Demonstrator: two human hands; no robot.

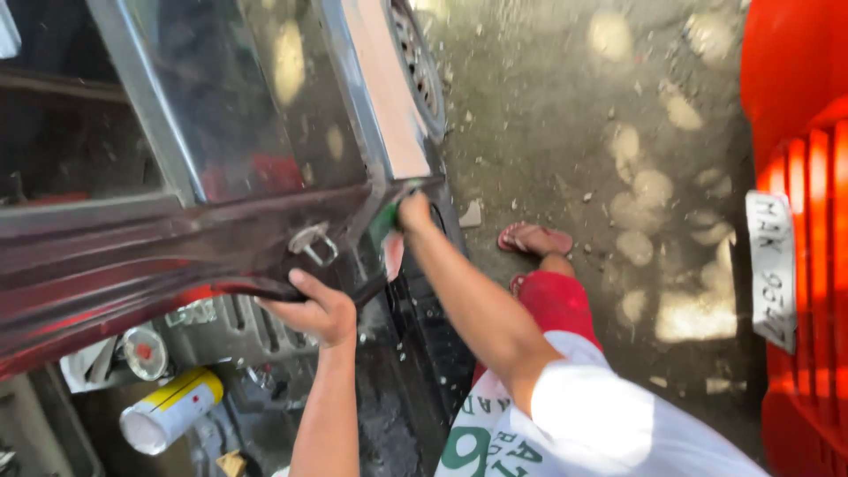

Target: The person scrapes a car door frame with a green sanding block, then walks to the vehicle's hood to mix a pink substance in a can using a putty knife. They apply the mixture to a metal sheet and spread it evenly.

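Evidently a soft, light green pad (382, 223) is pinched in the right hand (412, 212), pressed to the stiff, heavy, glossy maroon door (132, 256), whose lower edge is gripped beneath by the left hand's (316, 309) fingers (299, 281).

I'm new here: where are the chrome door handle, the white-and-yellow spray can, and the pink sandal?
chrome door handle (313, 243), head view, its loop.
white-and-yellow spray can (170, 411), head view, mid-body.
pink sandal (535, 238), head view, strap.

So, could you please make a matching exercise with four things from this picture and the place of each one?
1 left hand
2 right hand
3 spray can
4 sandal

a on the ground, on a foot
b at the door's corner, with a green pad
c lying low, under the open door
d under the door's edge, below the handle

Pairs: 1-d, 2-b, 3-c, 4-a
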